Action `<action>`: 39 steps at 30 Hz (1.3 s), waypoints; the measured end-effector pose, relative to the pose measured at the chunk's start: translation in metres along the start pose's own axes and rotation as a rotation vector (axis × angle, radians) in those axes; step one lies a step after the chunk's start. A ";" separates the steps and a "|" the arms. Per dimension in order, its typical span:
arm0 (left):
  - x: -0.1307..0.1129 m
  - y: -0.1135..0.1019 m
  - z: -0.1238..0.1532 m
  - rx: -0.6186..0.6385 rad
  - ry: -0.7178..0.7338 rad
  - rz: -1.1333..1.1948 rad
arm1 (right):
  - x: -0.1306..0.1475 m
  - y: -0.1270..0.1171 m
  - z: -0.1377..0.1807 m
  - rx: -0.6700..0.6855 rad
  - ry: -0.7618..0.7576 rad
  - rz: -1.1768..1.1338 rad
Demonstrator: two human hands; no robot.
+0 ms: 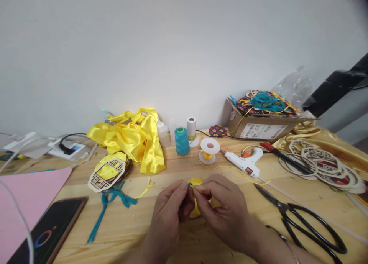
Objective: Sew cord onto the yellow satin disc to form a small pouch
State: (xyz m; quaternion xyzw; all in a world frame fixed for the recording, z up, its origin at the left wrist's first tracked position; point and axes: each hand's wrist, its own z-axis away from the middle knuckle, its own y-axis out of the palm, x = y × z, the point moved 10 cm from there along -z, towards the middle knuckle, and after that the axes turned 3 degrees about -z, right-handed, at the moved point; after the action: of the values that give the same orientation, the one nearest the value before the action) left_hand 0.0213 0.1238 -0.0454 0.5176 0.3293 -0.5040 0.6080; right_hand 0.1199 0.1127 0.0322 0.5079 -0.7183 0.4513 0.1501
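Hands, both mine, brought together over the near middle of a wooden tabletop (pixel 138 225). The yellow fabric piece (pixel 196 211) lies between them, just right of my left hand (pixel 170 206) and left of my right hand (pixel 227 206); its visible part runs near to far, the rest being hidden by my fingers. At its far left edge sits a scrap of teal cord (pixel 190 184), nearer my left hand, whose thumb and forefinger I hold clamped on it. My right thumb and forefinger are pressed together just to its right; I cannot tell what, if anything, is between them. Counted around the work: one teal thread cone (pixel 181 142), one squeeze bottle (pixel 163 135) and one flanged spool of yellow cord (pixel 205 146) beyond my hands; one white glue gun (pixel 245 161), one patterned fabric disc (pixel 217 131) and one cardboard box (pixel 258 127) far right; one pair of black scissors (pixel 287 207) near right; one smartphone (pixel 59 227) near left. Wooden lattice cut-outs form one stack at left (pixel 99 184) and one pile at right (pixel 322 158), overlapping too closely for a sure count.
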 end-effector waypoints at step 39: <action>0.006 0.008 -0.001 0.109 -0.052 -0.107 | -0.053 0.013 -0.004 0.062 0.550 -0.618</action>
State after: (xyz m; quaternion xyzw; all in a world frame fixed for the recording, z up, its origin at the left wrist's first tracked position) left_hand 0.0311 0.1226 -0.0491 0.5183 0.3128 -0.5661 0.5596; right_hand 0.1310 0.1482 -0.0075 0.5642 -0.4513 0.5254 0.4495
